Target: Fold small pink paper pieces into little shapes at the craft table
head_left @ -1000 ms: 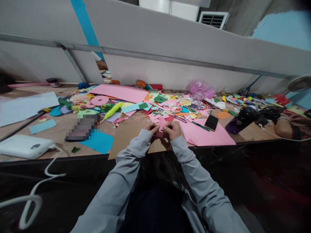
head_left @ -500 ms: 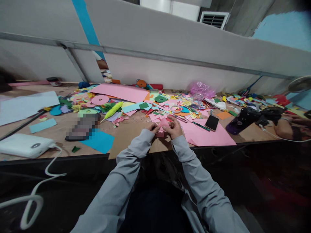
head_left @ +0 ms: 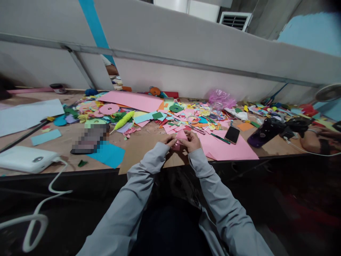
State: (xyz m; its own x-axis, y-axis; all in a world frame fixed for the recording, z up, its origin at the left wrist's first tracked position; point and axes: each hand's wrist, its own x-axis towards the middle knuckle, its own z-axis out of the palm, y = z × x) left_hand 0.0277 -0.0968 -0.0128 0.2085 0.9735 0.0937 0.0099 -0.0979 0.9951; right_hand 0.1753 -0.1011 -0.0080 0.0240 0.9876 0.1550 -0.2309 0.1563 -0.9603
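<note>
Between my two hands is a small piece of pink paper, held above a brown cardboard sheet at the table's near edge. The fingers of my left hand pinch its left side. On the other side, my right hand grips it between thumb and fingers. The paper looks folded, but my fingers hide part of it. A large pink sheet lies just right of my right hand, with a green pen and a black phone on it.
Paper scraps are heaped along the back of the table. To the left are a blue paper square, a yellow-green yarn bundle and a white power bank with a cable. A dark bottle and another person's arm are at right.
The pink paper has shifted slightly and shows a more upright, pointed shape. My right fingers have curled lower around it. Both hands stay in nearly the same place.
</note>
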